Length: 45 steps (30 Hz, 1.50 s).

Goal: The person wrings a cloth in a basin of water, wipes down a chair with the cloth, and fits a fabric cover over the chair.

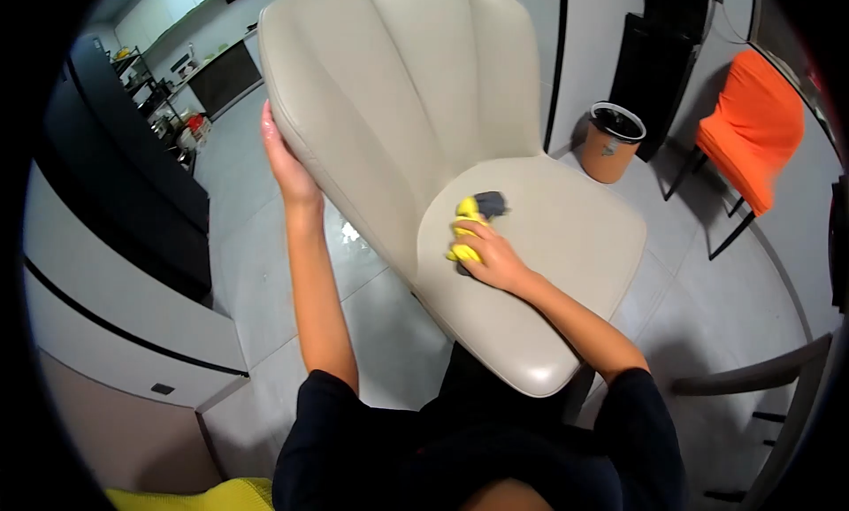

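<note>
A beige padded chair (380,77) with a tall back fills the middle of the view, its seat (566,228) facing up in front of my body. My left hand (288,164) lies against the left edge of the backrest, with its fingers stretched out along the side. On the seat, close to where it meets the backrest, my right hand (492,256) is closed on a bunched yellow and grey cloth (469,217). The cloth touches the seat surface. Part of it is hidden under my fingers.
An orange-covered chair (752,130) and a lined orange bin (613,144) stand at the right. Dark curved wooden furniture (752,378) is near my right side. A dark fridge-like cabinet (124,166) and a loaded shelf rack (146,91) stand left. Yellow fabric (195,498) lies bottom left.
</note>
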### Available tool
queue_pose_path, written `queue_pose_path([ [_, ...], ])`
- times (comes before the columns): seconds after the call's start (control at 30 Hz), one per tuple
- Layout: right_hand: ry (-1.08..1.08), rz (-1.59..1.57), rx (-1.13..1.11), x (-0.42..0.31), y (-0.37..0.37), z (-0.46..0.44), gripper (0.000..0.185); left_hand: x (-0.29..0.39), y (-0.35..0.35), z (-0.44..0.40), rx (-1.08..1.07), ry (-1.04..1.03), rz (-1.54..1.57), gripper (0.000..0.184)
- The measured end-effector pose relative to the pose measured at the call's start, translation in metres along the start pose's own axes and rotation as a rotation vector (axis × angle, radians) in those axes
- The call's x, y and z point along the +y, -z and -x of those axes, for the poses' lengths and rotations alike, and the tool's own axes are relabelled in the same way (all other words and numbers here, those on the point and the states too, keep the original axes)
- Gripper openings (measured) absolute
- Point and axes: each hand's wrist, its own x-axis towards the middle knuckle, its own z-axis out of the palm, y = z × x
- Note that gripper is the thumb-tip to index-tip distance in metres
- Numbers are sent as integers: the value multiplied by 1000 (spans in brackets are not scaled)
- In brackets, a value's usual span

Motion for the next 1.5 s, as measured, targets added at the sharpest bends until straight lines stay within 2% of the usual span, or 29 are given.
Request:
queue_pose_path([
  [0.03,47,-137,43,5,-26,-19,29,1,-1,4,5,11,29,55],
  [0.07,4,-298,174,1,-49,-38,26,1,0,6,7,8,-1,55],
  [0.13,-276,-706,315,-8,-80,-59,19,-4,2,1,7,-5,-65,54],
  [0.2,-456,-1255,312,-17,-69,-65,14,-5,7,1,38,28,-113,53],
  [0.23,-537,-1282,355,-26,-61,-70,10,-2,6,6,29,44,-113,53],
  [0.33,-385,-1296,421,-64,-26,-100,13,-9,8,2,48,69,-85,52],
  [0.4,-143,-1282,520,-88,-15,-138,17,-7,9,5,63,83,-68,52],
  [0.47,411,-642,562,-99,11,-190,22,1,4,6,57,63,-51,53],
  [0.5,571,-500,564,-109,20,-216,23,0,-1,7,166,77,146,56],
  [0.53,728,-355,569,-116,26,-241,25,0,0,9,192,121,203,60],
  [0.6,882,-234,576,-118,30,-281,30,0,-3,10,274,113,190,67],
  [0.63,896,-166,668,-121,32,-298,27,-1,5,12,257,171,150,71],
  [0.67,859,-74,704,-121,36,-311,27,-1,7,14,99,191,182,73],
  [0.73,735,-29,781,-118,39,-349,27,-3,11,13,87,133,19,67],
  [0.8,593,141,852,-92,47,-389,27,1,-2,17,130,101,-346,67],
  [0.87,376,303,946,-44,54,-417,36,7,-10,14,145,157,-341,74],
  [0.97,239,512,846,-4,82,-389,47,2,-6,13,133,177,-323,73],
  [1.07,236,424,982,5,82,-374,56,-3,-4,12,117,162,-315,70],
  [1.17,258,426,943,11,82,-375,61,-4,-6,14,167,145,-318,67],
  [1.2,309,386,914,10,86,-372,58,-4,-5,14,175,119,-345,65],
  [1.27,302,543,895,24,103,-365,55,-5,-3,14,153,91,-347,66],
  [1.37,186,545,978,79,146,-349,52,-4,-3,13,136,101,-280,69],
  [1.4,291,482,947,85,159,-334,51,-4,-5,13,161,105,-258,69],
  [1.47,433,676,891,93,164,-314,54,-4,-5,14,165,133,-218,71],
  [1.5,389,601,922,89,160,-312,55,-4,-6,16,149,144,-207,72],
])
